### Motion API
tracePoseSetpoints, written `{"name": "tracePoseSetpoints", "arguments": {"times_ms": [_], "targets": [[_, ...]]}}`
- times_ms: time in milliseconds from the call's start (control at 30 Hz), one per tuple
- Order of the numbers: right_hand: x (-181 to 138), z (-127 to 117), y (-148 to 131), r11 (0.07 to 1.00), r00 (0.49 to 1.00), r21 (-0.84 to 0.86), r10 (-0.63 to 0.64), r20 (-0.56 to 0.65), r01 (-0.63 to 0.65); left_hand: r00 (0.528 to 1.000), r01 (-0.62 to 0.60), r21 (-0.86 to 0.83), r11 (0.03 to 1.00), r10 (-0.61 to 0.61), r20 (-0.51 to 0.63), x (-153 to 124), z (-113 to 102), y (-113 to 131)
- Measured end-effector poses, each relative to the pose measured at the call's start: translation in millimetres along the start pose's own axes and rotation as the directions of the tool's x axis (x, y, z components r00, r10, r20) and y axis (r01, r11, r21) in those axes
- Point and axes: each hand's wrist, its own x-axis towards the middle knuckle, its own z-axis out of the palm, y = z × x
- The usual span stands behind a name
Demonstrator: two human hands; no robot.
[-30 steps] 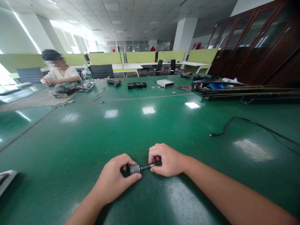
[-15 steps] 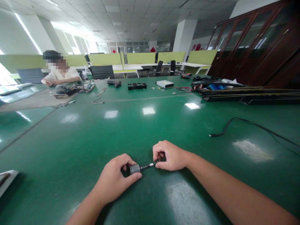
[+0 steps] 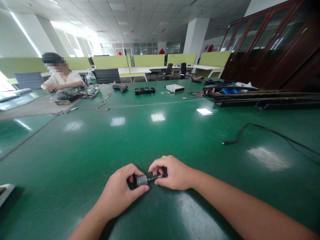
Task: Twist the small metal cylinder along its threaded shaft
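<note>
A small silver cylinder (image 3: 141, 180) with a thin dark threaded shaft (image 3: 155, 177) sticking out to the right lies low over the green table (image 3: 160, 133), near its front edge. My left hand (image 3: 120, 195) pinches the silver cylinder between thumb and fingers. My right hand (image 3: 172, 173) is closed round the shaft, its fingertips close to the cylinder. Both hands rest on or just above the table top.
A black cable (image 3: 250, 131) lies to the right. Long black rails (image 3: 265, 98) lie at the far right. A drill (image 3: 120, 88), a black tray (image 3: 145, 90) and a white box (image 3: 175, 88) sit at the back. A seated person (image 3: 60, 80) works at the far left. A white object (image 3: 5, 193) sits at the left edge.
My right hand has slid left along the shaft, toward the silver cylinder, so less of the shaft shows. My left hand has kept its hold in the same place.
</note>
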Motion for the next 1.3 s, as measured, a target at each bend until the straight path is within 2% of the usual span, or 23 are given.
{"name": "tracePoseSetpoints", "arguments": {"times_ms": [367,700,1300], "targets": [[-0.2,2.5,6.2,0.992,0.994,-0.064,-0.113,0.012,0.113,1.0,0.016,-0.008,1.0,-0.016,-0.004,-0.7,0.5,-1.0],[-1.0,1.6,4.1,0.987,0.994,-0.112,-0.112,0.019,0.113,1.0,-0.026,-0.026,0.999,0.026,0.0,-0.4,-0.9,1.0],[0.0,3.2,3.9,0.975,0.986,-0.147,-0.167,-0.006,0.164,1.0,0.009,0.004,1.0,-0.009,0.006,1.3,1.1,-0.2]]}}
